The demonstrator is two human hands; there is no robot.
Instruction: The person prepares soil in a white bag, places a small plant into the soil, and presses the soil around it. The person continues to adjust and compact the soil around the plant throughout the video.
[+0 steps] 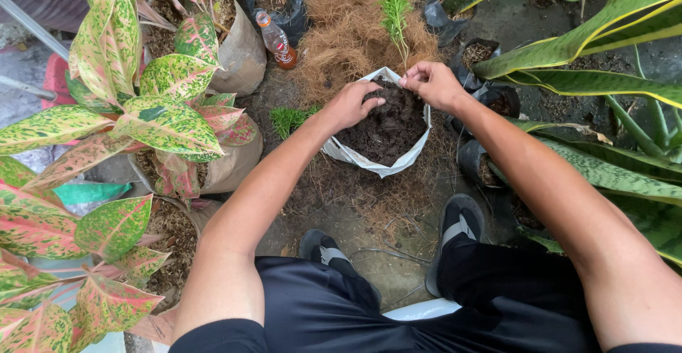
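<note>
A white plastic grow bag [355, 158] full of dark soil [387, 129] sits on the ground between my feet. My left hand [352, 104] rests on the soil at the bag's left rim, fingers curled into it. My right hand [431, 83] is at the bag's far rim, fingers pinched around the base of a slender green seedling [396, 8] that stands upright above the soil. A heap of brown coconut fibre [341, 40] lies just behind the bag.
Pink-and-green leafy plants in bags [163, 111] crowd the left. Long striped green leaves [604, 69] reach in from the right. A plastic bottle [275, 40] stands behind the fibre heap. Small black pots [476, 58] sit to the right of the bag. My sandalled feet [460, 221] are near.
</note>
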